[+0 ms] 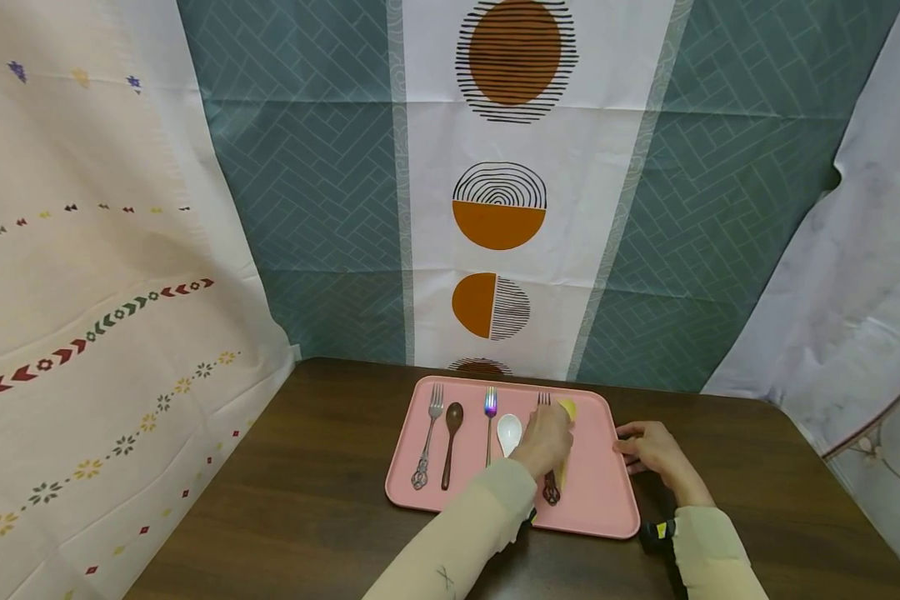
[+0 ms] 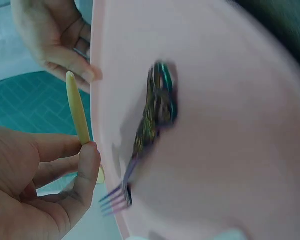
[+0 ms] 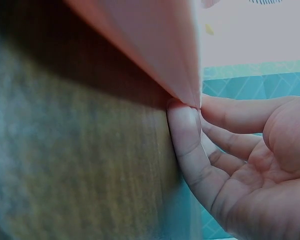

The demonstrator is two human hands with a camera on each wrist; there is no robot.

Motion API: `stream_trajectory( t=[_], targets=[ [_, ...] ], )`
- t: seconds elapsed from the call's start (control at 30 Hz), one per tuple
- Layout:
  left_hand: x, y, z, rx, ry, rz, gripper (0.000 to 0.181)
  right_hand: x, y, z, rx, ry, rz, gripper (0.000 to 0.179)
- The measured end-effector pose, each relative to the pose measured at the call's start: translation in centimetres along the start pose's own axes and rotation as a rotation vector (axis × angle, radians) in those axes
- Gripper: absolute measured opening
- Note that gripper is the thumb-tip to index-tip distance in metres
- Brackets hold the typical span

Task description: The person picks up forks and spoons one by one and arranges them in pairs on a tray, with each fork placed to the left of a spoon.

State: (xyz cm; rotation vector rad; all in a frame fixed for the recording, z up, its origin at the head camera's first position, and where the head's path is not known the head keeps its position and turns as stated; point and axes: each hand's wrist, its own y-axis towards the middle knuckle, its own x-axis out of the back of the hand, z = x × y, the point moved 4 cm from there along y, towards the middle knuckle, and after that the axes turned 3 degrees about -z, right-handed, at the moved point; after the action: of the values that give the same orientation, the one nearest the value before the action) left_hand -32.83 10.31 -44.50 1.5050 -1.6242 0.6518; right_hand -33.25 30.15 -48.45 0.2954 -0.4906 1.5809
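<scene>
My left hand is over the right half of a pink tray. Its thumb and fingers pinch the handle of a yellow spoon, whose bowl shows beyond the hand in the head view. Beside it on the tray lies an ornate dark fork with purple-tinted tines, partly covered by the hand in the head view. My right hand grips the tray's right rim between thumb and fingers, as the right wrist view shows.
Left on the tray lie a silver fork, a brown wooden spoon, an iridescent fork and a white spoon. The tray sits on a dark wooden table. Patterned curtains hang behind and beside the table.
</scene>
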Motion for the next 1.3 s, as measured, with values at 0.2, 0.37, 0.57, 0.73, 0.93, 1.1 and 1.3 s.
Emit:
stream_trajectory(
  t=[0.2,0.37,0.57,0.73,0.93,1.1,1.3],
  targets=[
    [-0.7,-0.3,-0.9,-0.007,0.051,0.01,0.029,0.1,-0.1,0.0,0.001,-0.01,-0.006,0.039],
    [-1.2,-0.3,-1.0,0.001,0.08,0.022,0.028,0.0,0.0,0.1,-0.005,-0.017,-0.007,0.04],
    [-1.5,-0.2,-1.0,-0.036,0.127,0.003,0.026,0.1,0.0,0.0,-0.012,-0.028,-0.002,0.04],
    [-1.8,-0.1,-1.1,-0.049,0.133,-0.017,0.024,0.1,0.2,-0.2,-0.011,-0.015,-0.005,0.041],
    [-2.1,0.3,-0.7,-0.022,0.123,-0.033,0.025,0.1,0.2,-0.1,-0.013,-0.012,-0.009,0.041],
    [-2.1,0.4,-0.8,-0.026,0.151,-0.034,0.021,0.1,0.1,0.0,-0.009,-0.015,-0.007,0.041],
    [-2.1,0.2,-0.9,-0.039,0.194,-0.04,0.017,0.1,0.1,-0.1,-0.013,-0.01,-0.005,0.041]
  ],
)
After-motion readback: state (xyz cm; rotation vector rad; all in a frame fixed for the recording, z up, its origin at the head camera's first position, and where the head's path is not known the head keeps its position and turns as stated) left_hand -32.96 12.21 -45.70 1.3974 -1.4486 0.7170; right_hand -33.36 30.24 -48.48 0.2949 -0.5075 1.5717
